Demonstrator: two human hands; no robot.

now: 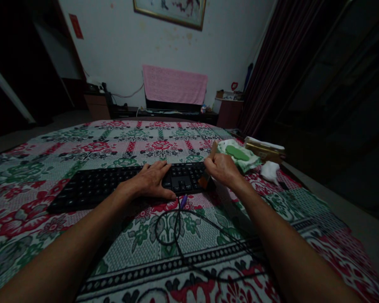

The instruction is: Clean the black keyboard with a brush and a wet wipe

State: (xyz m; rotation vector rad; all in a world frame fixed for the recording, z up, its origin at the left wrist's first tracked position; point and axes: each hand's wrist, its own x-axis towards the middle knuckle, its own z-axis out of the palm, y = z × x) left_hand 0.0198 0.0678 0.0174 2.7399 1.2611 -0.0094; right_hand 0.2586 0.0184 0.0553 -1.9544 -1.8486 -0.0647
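Note:
A black keyboard (pixel 97 185) lies on the patterned cloth in front of me, its numeric pad at the right. My left hand (pixel 150 180) rests flat across its keys, right of the middle, fingers stretched out and thumb at the near edge. My right hand (pixel 222 168) is closed around a brush (pixel 204 180) with a wooden handle. The handle's end sticks up above the fist, and the dark lower end meets the keyboard's right end. Near the keyboard's front edge are a looped black cable (pixel 159 231) and a small purple object (pixel 183 201).
A green-and-white cloth (pixel 240 155) lies beyond my right hand. Beside it are a gold-brown tissue box (pixel 265 150) and a crumpled white tissue (pixel 270 171). Past the table's far edge, a pink cloth (pixel 175 84) covers a screen. A dark curtain (pixel 271 63) hangs at the right.

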